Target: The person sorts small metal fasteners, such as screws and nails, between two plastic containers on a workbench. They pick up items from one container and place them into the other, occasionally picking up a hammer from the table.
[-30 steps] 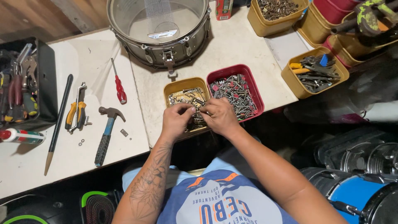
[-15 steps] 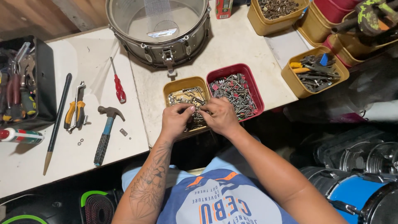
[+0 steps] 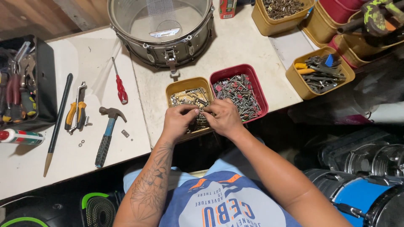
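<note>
The yellow tub (image 3: pixel 176 87) of small metal hardware sits at the counter's (image 3: pixel 84 138) near edge beside the red tub (image 3: pixel 256 84), and I see little change: both my left hand (image 3: pixel 179 121) and right hand (image 3: pixel 224 117) stay over it, fingers pinched on small pieces.

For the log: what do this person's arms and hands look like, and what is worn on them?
Both arms are bare to above the elbow, with no gloves, watch or rings visible. The left forearm carries a large dark line tattoo; the left hand and right hand show no markings. A light blue short-sleeved T-shirt with an orange and white print is worn.
</note>
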